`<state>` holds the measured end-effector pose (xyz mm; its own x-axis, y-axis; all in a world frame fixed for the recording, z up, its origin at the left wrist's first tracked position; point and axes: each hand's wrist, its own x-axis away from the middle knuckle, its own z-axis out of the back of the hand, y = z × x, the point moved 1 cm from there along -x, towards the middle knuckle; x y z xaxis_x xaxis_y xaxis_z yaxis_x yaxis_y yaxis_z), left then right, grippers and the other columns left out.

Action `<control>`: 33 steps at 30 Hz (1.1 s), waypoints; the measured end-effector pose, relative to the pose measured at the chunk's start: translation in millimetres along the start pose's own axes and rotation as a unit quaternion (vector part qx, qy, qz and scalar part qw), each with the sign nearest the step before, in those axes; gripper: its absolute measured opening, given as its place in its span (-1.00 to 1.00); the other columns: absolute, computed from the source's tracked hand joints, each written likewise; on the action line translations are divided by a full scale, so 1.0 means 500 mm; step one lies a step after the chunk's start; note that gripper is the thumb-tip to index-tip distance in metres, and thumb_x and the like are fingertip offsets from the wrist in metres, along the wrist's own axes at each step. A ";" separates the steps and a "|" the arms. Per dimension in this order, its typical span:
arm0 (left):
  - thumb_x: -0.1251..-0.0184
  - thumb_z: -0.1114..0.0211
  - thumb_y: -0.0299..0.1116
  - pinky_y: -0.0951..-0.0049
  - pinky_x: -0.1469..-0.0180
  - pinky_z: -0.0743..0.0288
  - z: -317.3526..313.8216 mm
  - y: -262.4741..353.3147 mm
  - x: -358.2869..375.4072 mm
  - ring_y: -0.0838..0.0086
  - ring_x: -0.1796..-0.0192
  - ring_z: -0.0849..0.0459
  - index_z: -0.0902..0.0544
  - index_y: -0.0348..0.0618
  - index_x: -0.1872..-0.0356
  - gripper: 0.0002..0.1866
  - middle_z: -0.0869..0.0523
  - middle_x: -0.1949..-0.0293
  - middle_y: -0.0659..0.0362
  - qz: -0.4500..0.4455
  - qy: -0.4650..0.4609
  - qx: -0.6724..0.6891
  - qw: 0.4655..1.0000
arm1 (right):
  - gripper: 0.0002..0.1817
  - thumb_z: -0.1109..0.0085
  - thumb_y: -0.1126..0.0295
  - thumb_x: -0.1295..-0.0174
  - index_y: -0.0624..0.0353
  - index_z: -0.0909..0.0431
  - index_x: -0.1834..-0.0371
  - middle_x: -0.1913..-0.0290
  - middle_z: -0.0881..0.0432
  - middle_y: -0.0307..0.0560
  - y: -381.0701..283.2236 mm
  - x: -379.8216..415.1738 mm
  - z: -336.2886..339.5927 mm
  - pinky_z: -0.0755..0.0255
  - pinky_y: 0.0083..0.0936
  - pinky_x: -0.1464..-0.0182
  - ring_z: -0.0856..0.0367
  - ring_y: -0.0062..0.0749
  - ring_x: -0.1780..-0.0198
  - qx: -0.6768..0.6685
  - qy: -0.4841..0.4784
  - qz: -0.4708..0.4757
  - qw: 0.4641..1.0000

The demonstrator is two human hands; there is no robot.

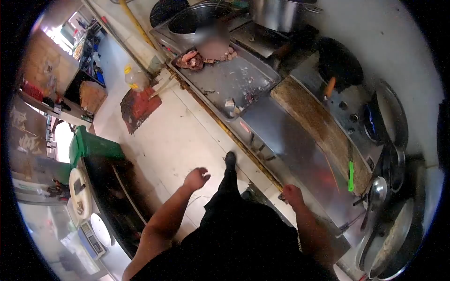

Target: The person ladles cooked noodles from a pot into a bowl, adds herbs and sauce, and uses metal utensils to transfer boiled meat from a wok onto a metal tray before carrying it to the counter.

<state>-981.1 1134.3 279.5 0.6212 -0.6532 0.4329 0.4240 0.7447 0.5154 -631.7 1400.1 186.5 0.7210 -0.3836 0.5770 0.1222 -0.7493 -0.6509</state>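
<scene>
My left hand (197, 179) hangs over the pale tiled floor, its fingers loosely bent and a little apart, with nothing visible in it. My right hand (292, 195) is curled closed beside the front edge of the steel cooking range (290, 133). It is close to the yellow pipe (243, 149) along that edge; a small dark bit shows at the fingers, but I cannot make out what it is. Further ahead, a steel tray (234, 77) holds pieces of meat (190, 61) and scattered scraps.
A green-handled knife (350, 176) lies on a long wooden board (314, 117). Pans and a ladle (377, 189) crowd the right; a large steel pot (276, 15) stands at the back. Left are a green bin (93, 145) and a scale (92, 239). A plastic jug (133, 79) stands on the floor.
</scene>
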 end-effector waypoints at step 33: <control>0.23 -0.08 -0.56 0.42 0.33 -0.38 0.358 -0.087 -0.692 0.36 0.45 -0.46 -0.43 -0.18 0.65 -0.95 -0.46 0.59 0.17 0.180 0.052 0.701 0.688 | -0.71 -0.18 0.40 0.02 0.32 -0.33 0.31 0.45 -0.47 -0.04 -0.405 -0.469 -0.485 -0.37 -0.45 0.64 -0.47 -0.39 0.57 0.269 0.283 0.002 0.921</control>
<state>-1332.6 1303.7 239.8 0.5939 -0.3939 0.7015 -0.7771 -0.0552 0.6269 -991.0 1511.0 302.9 0.2705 -0.7201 0.6390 0.5499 -0.4292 -0.7165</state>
